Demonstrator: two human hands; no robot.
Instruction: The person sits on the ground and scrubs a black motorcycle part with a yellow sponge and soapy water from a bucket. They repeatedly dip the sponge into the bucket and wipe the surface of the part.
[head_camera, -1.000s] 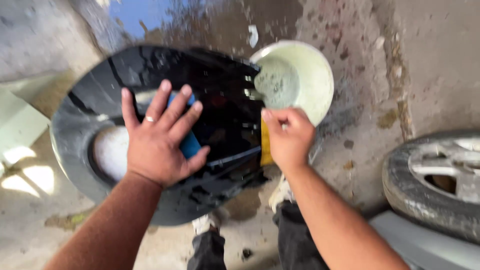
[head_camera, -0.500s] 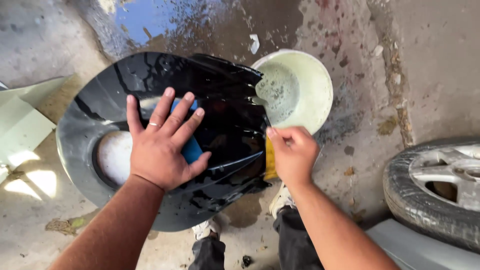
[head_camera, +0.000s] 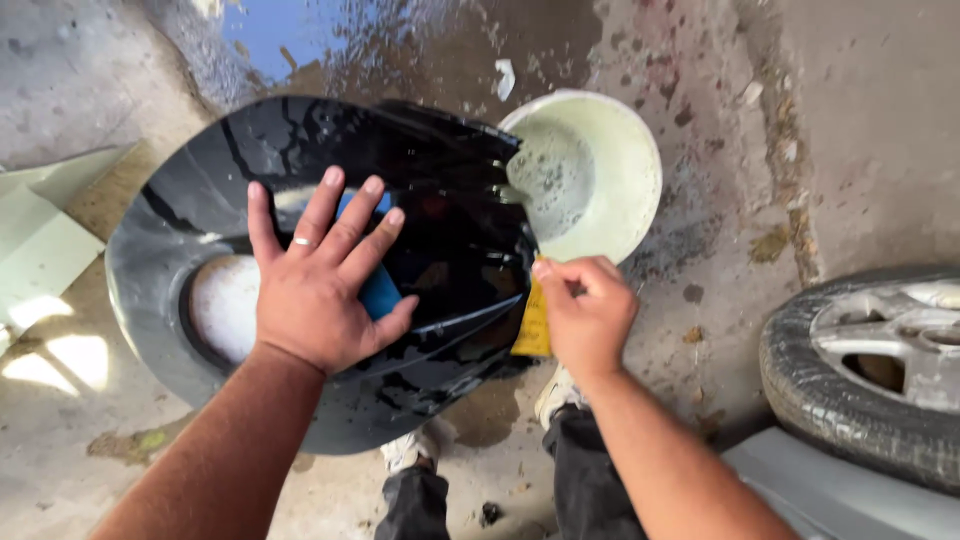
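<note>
Your left hand (head_camera: 318, 290) lies flat, fingers (head_camera: 322, 205) spread apart, pressing a blue sponge (head_camera: 378, 285) against the wet, glossy black panel (head_camera: 250, 170), a curved car part with an oval opening, which stands propped over the concrete floor (head_camera: 860, 130) in front of your legs. Your right hand (head_camera: 590, 315) grips the panel's right edge, fingers curled together and pinched on a yellow pad (head_camera: 532, 325) held against that edge. Compared with a second ago, the left hand sits in nearly the same spot on the sponge while the right hand has slid slightly lower along the edge; the panel appears steadied rather than turned, so the wiping seems to go on over the same area. Just beyond the right hand, touching or nearly touching the panel's rim, stands a pale basin (head_camera: 620, 170) of soapy water. A puddle (head_camera: 290, 40) darkens the floor beyond the panel. A tyre on its wheel (head_camera: 870, 370) lies well apart at right, and a pale flat sheet (head_camera: 40, 240) lies at left.
</note>
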